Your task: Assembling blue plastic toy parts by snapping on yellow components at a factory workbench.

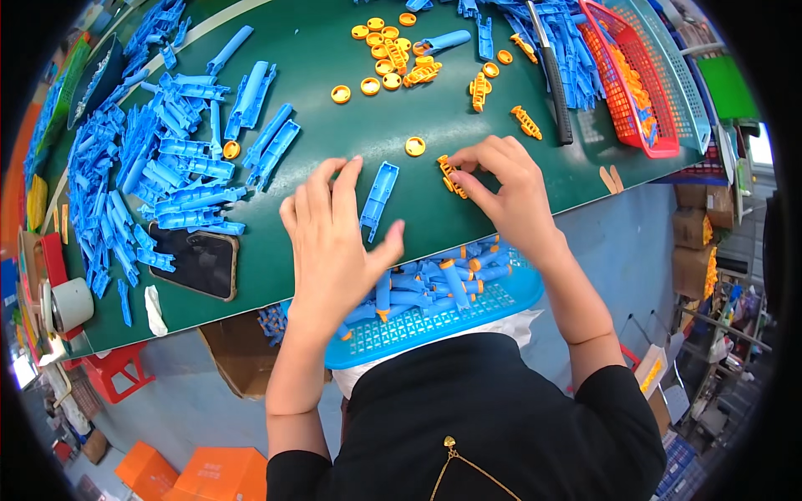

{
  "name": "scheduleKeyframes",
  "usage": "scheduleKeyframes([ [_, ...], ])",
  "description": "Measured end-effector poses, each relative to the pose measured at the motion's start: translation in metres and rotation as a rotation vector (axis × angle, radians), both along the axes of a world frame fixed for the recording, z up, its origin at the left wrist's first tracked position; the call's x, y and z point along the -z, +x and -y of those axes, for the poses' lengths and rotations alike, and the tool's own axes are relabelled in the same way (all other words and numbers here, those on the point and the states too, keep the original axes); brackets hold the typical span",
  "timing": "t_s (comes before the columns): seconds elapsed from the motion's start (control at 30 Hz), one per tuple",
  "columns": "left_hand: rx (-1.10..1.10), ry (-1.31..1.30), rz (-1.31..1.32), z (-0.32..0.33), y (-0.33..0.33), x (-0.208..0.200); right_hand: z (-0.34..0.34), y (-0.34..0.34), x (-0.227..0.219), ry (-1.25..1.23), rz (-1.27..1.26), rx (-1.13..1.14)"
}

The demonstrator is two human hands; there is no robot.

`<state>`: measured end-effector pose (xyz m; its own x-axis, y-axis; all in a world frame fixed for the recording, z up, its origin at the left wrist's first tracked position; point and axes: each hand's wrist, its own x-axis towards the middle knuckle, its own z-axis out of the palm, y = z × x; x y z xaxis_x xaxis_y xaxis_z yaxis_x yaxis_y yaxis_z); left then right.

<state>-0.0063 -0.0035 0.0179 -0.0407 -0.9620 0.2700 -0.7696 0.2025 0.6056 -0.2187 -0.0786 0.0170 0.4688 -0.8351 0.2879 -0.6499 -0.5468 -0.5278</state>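
My left hand (pixel 327 238) is spread over the green table, its fingers and thumb apart, with nothing gripped. Just right of its fingertips lies a blue half-shell plastic part (pixel 378 200), hollow side up. My right hand (pixel 507 188) pinches an orange ribbed plastic piece (pixel 452 177) between thumb and fingers, at the table surface. A small orange round cap (pixel 415 146) lies between the two hands, a little farther off. More orange ribbed pieces (pixel 526 123) and orange caps (pixel 370 85) are scattered beyond.
A big heap of blue half-shells (pixel 180 167) covers the left side, beside a phone (pixel 200 260). At the right are a black-handled tool (pixel 558 100) and a red basket (pixel 664 125) with orange parts. Below the table edge, a blue basket (pixel 426 330) holds blue tubes with orange ends.
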Motion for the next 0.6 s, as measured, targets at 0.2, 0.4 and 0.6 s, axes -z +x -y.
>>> scheduleKeyframes([
  [0.2, 0.081, -0.040, 0.290, 0.003, 0.022, 0.005, 0.011, -0.004, 0.002, 0.083, 0.082, -0.158],
  [0.4, -0.052, -0.057, 0.019, -0.009, 0.019, 0.012, 0.014, 0.012, 0.005, -0.016, 0.065, -0.240],
  [0.6, -0.008, 0.011, 0.065, -0.001, 0.018, 0.015, 0.017, 0.062, -0.003, -0.091, 0.127, -0.461],
])
